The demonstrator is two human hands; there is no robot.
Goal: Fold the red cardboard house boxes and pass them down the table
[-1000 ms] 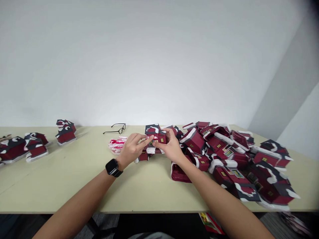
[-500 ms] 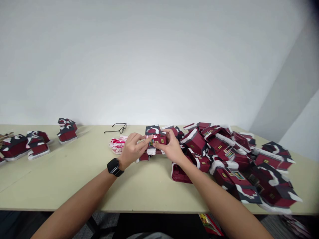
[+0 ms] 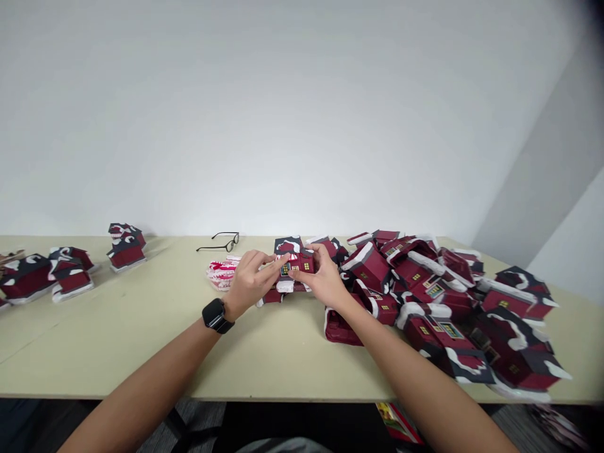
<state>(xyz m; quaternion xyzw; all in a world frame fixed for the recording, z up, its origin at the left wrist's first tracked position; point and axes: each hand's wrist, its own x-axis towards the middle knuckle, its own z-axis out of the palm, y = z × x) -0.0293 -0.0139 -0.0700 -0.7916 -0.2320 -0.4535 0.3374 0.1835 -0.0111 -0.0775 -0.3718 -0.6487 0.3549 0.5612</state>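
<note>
A small dark-red model house [image 3: 306, 260], with a dark snow-patched roof and yellow windows, is held tilted between both hands above the table. My right hand [image 3: 326, 278] grips its right side, thumb on the front wall and fingers over the top. The fingers of my left hand [image 3: 253, 280], closed together, press a little red-and-white striped awning [image 3: 293, 257] against the front, over a window. A black watch is on the left wrist. Just left of the house lies a pile of red-and-white striped pieces [image 3: 219, 274], partly behind my left hand. Another red house part [image 3: 271, 297] shows beneath the held one.
Many similar red houses [image 3: 418, 277] are heaped on the right of the table [image 3: 155, 340], some on their sides. Several more houses [image 3: 73, 277] stand at the left. Black-framed glasses [image 3: 231, 243] lie at the back near the wall.
Both hands keep nearly the same hold on the house. The left fingers have shifted very slightly at the awning, whose stripes show more clearly.
</note>
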